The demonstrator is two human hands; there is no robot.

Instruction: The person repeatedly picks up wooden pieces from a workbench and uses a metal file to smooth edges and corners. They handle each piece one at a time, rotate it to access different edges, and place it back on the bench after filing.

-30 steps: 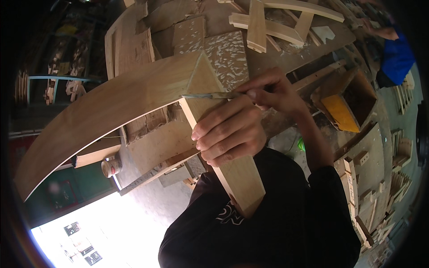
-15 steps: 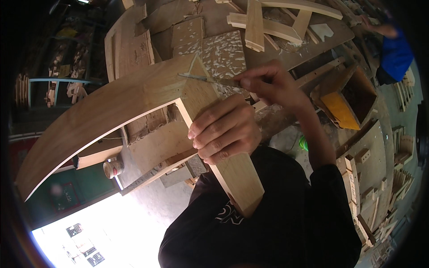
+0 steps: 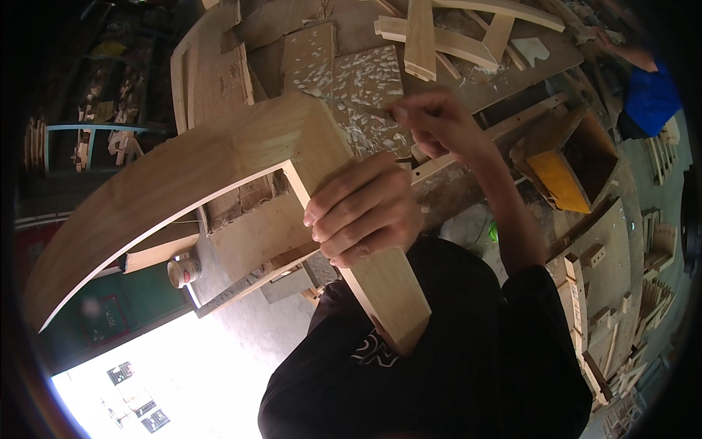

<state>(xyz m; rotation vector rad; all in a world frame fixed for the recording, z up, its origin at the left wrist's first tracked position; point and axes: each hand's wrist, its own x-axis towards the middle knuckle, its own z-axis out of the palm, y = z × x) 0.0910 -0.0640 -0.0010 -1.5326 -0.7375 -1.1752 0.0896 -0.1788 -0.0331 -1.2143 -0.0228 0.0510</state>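
My left hand is wrapped round the straight leg of a pale wooden frame piece, its fingers curled over the top face. A long curved arm sweeps from the mitred corner to the far left. The leg's lower end rests against my black shirt. My right hand pinches a thin, narrow-bladed scraper just beyond the corner. The blade's tip lies close to the outer edge of the joint; whether it touches cannot be told. My left forearm is hidden.
Boards spattered with whitish flecks lie on the bench beyond the corner. Several wooden parts are piled at the back. A yellow-sided open box stands at right, near a person in blue. A small tub is at lower left.
The scraper has moved off the joint's face to its far outer edge, with my right hand slightly farther away. The pale bead seen along the joint is gone from its face.
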